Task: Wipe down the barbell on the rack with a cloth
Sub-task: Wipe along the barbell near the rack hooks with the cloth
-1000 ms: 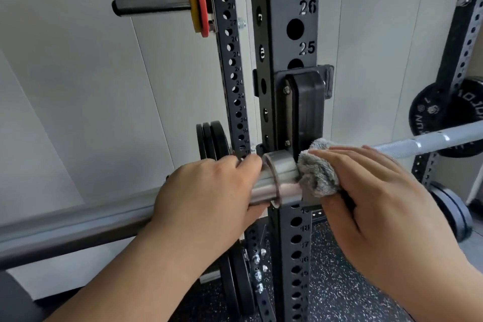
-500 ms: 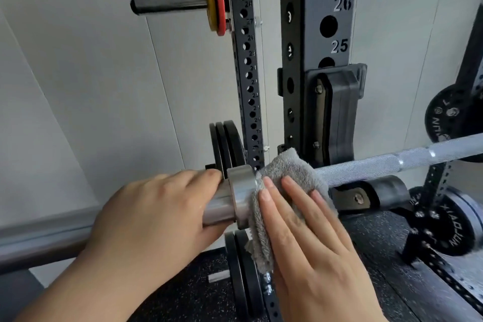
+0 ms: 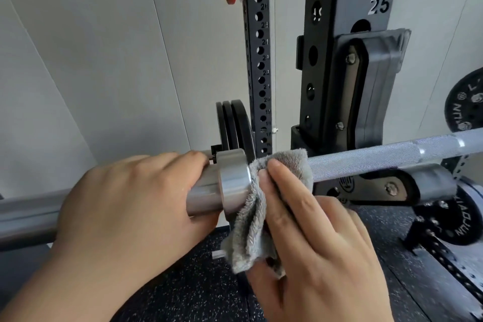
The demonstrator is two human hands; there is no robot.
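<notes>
Fingers [image 3: 281, 180] of right hand [image 3: 321, 240] pressed together, pinning grey cloth [image 3: 261, 206] on barbell [image 3: 366, 158] beside collar [image 3: 232, 183], left hand [image 3: 125, 206] wrapped round sleeve at 9 o'clock, loose tail might snag on rack hook [image 3: 407, 185]

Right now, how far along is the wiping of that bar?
Nothing visibly finished. In hand: the right hand presses the grey cloth against the collar, while the left hand steadies the sleeve. Left: the knurled shaft stretching rightward.
</notes>
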